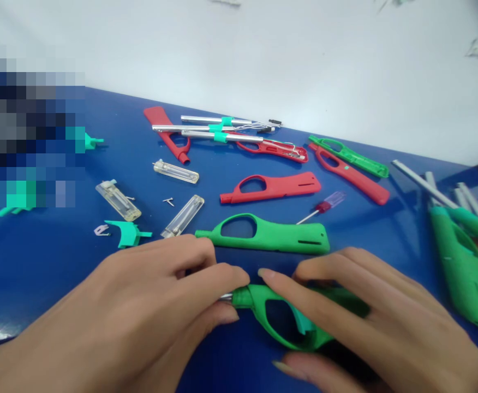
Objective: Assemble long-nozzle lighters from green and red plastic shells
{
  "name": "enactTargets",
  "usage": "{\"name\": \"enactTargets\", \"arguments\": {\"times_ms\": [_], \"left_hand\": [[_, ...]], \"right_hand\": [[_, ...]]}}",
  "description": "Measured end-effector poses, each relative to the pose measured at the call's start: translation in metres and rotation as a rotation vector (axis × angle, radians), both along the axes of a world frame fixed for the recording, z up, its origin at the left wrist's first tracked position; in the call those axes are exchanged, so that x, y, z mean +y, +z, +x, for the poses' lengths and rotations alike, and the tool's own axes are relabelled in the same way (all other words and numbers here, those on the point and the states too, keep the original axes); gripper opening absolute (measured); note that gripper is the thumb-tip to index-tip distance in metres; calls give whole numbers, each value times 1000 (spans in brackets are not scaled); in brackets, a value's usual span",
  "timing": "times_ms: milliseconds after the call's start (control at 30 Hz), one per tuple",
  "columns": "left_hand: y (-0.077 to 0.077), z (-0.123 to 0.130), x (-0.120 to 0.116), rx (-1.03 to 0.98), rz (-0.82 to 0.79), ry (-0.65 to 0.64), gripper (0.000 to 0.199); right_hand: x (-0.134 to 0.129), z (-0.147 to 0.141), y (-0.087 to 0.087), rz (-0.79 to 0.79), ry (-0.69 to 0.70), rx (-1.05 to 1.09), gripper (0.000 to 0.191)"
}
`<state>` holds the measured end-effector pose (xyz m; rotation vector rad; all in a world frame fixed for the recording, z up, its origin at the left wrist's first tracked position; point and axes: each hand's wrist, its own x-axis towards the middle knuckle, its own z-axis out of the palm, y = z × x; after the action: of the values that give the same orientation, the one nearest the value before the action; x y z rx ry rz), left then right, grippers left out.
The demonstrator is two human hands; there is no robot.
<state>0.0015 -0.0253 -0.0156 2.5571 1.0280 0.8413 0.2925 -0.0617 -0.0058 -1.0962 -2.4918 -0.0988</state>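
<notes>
A green lighter body (243, 298) with a looped trigger guard lies low in the middle, a teal trigger showing inside its loop. My left hand (157, 295) is closed at its narrow end, where a bit of silver tube shows between thumb and fingers. Over the body's wide part, my right hand (370, 311) is curved, thumb below and index finger stretched along the top; its grip is partly hidden. Just beyond the hands rests another green casing (280, 236). A red-handled screwdriver (323, 206) lies behind that casing.
Farther back lie silver tubes (206, 119) with teal collars, a red casing (292, 185) and others. Clear tanks (176, 171) and a teal trigger (127, 233) are at left. Assembled green lighters (460, 273) are at right. A blurred area covers the left edge.
</notes>
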Motion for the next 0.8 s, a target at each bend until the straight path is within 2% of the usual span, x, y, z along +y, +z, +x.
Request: {"name": "enactTargets", "arguments": {"times_ms": [200, 567, 800], "left_hand": [[9, 5, 4, 90, 81, -24, 21], [8, 5, 6, 88, 103, -24, 18], [9, 3, 4, 88, 76, -16, 20]], "right_hand": [[4, -2, 6, -119, 28, -16, 40], [6, -4, 8, -125, 34, -10, 39], [3, 1, 1, -94, 14, -8, 42]]}}
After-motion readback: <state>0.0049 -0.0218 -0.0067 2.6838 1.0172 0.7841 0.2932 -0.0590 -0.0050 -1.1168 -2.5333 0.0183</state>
